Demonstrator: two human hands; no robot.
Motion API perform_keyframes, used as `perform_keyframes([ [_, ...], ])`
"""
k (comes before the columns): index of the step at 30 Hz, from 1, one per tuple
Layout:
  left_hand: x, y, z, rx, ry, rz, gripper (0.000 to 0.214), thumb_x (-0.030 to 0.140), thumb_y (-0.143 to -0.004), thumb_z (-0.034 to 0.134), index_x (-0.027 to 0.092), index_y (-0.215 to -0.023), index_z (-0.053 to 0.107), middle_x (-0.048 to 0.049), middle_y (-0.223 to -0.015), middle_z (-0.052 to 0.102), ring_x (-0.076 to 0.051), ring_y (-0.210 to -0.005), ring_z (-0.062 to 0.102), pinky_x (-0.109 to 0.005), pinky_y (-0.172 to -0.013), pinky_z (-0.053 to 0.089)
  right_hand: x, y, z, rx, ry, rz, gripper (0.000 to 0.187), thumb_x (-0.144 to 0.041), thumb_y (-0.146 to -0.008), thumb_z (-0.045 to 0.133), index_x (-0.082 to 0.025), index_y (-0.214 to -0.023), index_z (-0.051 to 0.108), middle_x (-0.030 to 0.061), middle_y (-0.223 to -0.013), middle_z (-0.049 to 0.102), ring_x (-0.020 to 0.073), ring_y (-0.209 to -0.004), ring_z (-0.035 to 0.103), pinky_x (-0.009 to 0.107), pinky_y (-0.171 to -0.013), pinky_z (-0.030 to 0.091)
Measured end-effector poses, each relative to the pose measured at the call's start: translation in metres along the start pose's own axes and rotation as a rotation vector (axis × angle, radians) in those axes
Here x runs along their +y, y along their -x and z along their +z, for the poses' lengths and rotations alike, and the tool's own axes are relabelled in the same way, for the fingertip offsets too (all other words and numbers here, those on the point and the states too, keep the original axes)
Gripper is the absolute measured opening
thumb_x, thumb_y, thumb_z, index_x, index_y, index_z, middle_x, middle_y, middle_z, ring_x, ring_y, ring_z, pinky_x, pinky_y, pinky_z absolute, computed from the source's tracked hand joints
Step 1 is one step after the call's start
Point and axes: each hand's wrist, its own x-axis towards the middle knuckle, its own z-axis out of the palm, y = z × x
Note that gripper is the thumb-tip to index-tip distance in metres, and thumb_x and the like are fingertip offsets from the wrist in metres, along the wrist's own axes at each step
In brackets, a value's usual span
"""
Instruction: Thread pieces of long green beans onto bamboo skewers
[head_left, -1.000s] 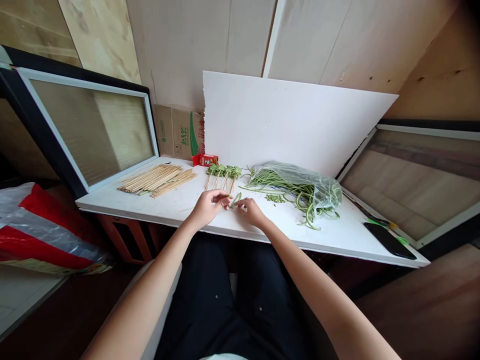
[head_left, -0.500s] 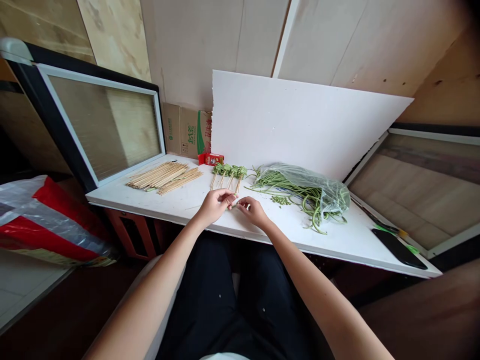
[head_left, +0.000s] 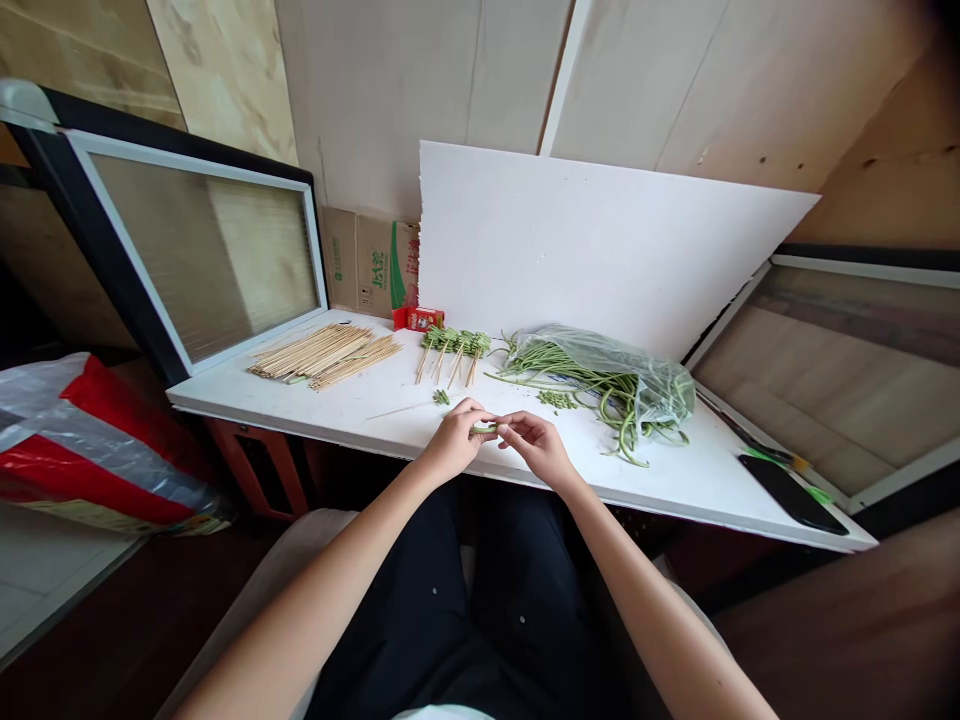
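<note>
Bean piece (head_left: 484,430): count one, green, held over the near edge of the white table (head_left: 675,490), between left hand (head_left: 454,440) and right hand (head_left: 538,445). Left hand: fingers curled, thumb and fingertips closed on the piece. Right hand: thumb and forefinger brought together at the opposite end of the same piece, remaining fingers loosely bent. Hands close together; cannot tell whether touching each other.

Just beyond left hand: one small green bean cluster (head_left: 441,397), apparently at the end of one thin skewer (head_left: 394,411), lying flat and extending left.

Farther back: one row of loaded skewers (head_left: 457,342), green portions toward the back, bare sticks toward the front. At least four sticks countable; exact number obscured by overlap.

Right of these: one heap of bean bits (head_left: 556,399), too small to count. Near it, one clear plastic bag (head_left: 664,380), with one bundle of long beans (head_left: 581,367) spilling out leftward, strands too tangled to count.

Left: two overlapping groups of bare skewers (head_left: 315,352), individually uncountable.

Back: one red packet (head_left: 426,318), one cardboard box (head_left: 367,262), one upright white board (head_left: 600,250). Far right: one flat black object (head_left: 793,492). Framed panels (head_left: 202,250): two, one per side.
</note>
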Motion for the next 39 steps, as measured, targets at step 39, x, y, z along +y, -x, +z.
perform_keyframes([
  [39, -0.004, 0.009, 0.012, -0.177, -0.034, -0.054, 0.022, 0.01, -0.092, 0.056, 0.02, -0.083, 0.074, -0.0031, -0.084, 0.079, -0.019, -0.082, 0.073, -0.036, -0.094, 0.052, 0.029, 0.006, -0.052, 0.008, -0.006, 0.032, 0.037, -0.057, -0.084, 0.08, -0.02, -0.089, 0.077, 0.0067, -0.084, 0.077, 0.0204, -0.077, 0.069, 0.033, -0.072, 0.056],
])
